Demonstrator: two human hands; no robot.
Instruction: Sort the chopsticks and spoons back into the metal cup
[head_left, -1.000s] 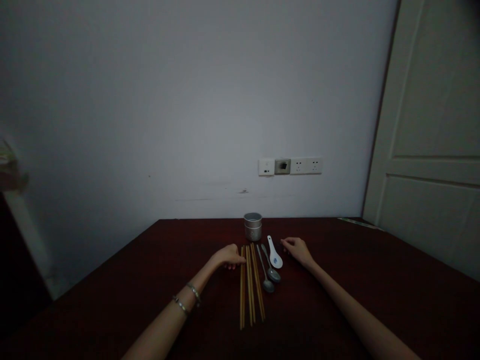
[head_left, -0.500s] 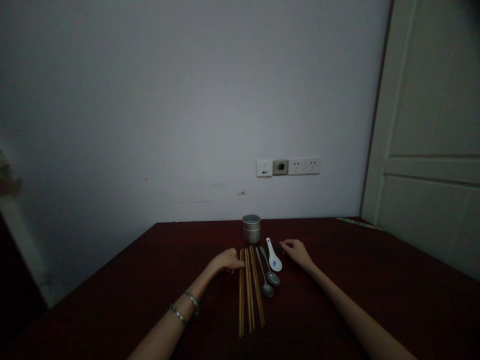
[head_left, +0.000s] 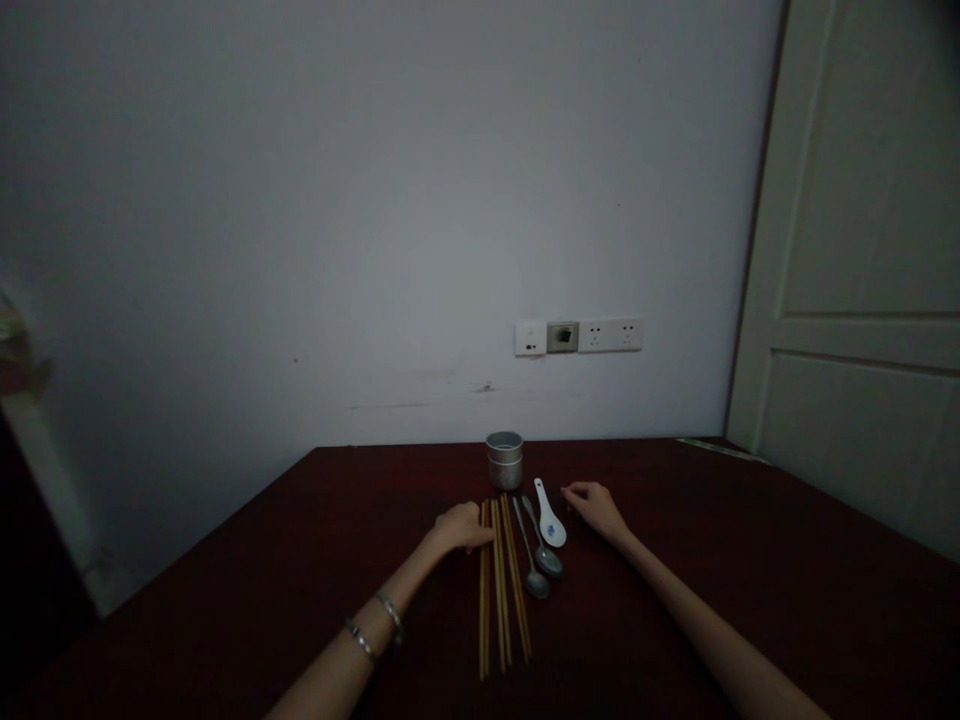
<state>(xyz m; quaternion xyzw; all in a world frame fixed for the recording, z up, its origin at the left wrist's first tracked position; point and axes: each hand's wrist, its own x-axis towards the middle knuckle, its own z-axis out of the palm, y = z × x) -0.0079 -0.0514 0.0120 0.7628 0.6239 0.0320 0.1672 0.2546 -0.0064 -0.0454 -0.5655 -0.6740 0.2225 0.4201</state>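
Observation:
My left hand (head_left: 461, 527), with bracelets on its wrist, is at the upper part of the leftmost pair of chopsticks (head_left: 484, 610). Its thumb crosses over them and the fingers curl at their side, partly hidden. More wooden chopsticks (head_left: 502, 600) lie just to the right. Beside those are a long-handled metal spoon (head_left: 536, 584), a second metal spoon (head_left: 548, 560) and a white ceramic spoon (head_left: 552, 528) with a blue mark. My right hand (head_left: 596, 507) rests on the table right of the ceramic spoon, fingers curled together, nothing visible in them.
A metal cup (head_left: 505, 463) stands upright behind the chopsticks, near the wall. The dark red table (head_left: 300, 560) meets a pale wall with sockets (head_left: 610, 335). A thin strip (head_left: 720, 450) lies at the back right edge, near a door (head_left: 862, 250).
My left hand has moved slightly right, its thumb now reaching across the leftmost chopsticks. My right hand stays in place. The view has shifted a little.

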